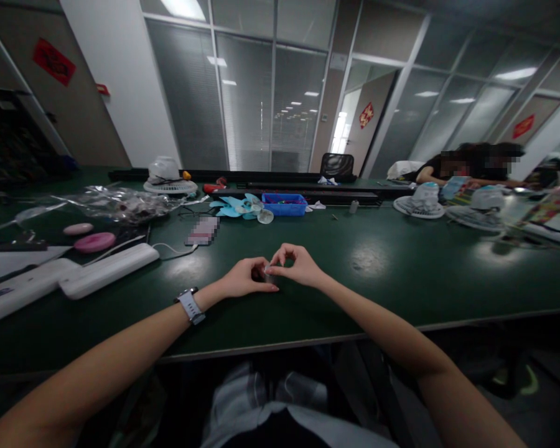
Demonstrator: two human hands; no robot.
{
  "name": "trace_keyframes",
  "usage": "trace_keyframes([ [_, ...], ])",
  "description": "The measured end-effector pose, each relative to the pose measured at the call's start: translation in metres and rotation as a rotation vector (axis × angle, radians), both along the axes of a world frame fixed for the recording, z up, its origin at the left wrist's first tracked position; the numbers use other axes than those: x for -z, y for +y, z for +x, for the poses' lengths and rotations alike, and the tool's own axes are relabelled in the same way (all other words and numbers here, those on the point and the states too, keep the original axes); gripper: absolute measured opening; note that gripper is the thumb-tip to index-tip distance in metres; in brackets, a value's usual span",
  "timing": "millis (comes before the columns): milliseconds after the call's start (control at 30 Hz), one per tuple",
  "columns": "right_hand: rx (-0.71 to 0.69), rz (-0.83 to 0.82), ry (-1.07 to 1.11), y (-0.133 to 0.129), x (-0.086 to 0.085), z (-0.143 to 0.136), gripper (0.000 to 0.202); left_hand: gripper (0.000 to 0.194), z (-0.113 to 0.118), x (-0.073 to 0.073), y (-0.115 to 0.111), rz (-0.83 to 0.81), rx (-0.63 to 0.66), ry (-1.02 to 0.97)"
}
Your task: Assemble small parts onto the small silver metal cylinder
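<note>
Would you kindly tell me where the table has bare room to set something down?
Bare table spreads right of the right hand, toward the fans. A smaller patch lies between the phone and the left hand. The left side is crowded with plastic and white bars.

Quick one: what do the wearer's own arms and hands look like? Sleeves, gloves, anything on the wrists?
No gloves on the left hand or right hand; no sleeves on the visible forearms. The left wrist wears a watch with a dark case and pale grey strap with a row of dark holes. Nothing shows on the right wrist. No cables on either arm.
</note>
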State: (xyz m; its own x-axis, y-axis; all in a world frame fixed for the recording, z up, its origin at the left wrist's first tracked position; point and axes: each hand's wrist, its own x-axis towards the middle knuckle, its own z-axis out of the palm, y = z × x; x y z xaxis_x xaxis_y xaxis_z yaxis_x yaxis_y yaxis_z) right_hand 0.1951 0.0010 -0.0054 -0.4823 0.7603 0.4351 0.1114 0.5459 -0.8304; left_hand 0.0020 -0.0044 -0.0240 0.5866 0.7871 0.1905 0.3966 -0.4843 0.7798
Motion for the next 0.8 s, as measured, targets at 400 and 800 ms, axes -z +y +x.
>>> trace_keyframes([
  [400,-0.05,-0.096,0.065,0.0,0.003,-0.004,0.037,0.042,0.001,-0.001,0.0,-0.025,0.014,-0.023],
  [800,-0.232,-0.275,-0.183,0.027,0.008,0.059,0.049,0.048,-0.001,-0.003,-0.001,-0.079,0.016,-0.018],
])
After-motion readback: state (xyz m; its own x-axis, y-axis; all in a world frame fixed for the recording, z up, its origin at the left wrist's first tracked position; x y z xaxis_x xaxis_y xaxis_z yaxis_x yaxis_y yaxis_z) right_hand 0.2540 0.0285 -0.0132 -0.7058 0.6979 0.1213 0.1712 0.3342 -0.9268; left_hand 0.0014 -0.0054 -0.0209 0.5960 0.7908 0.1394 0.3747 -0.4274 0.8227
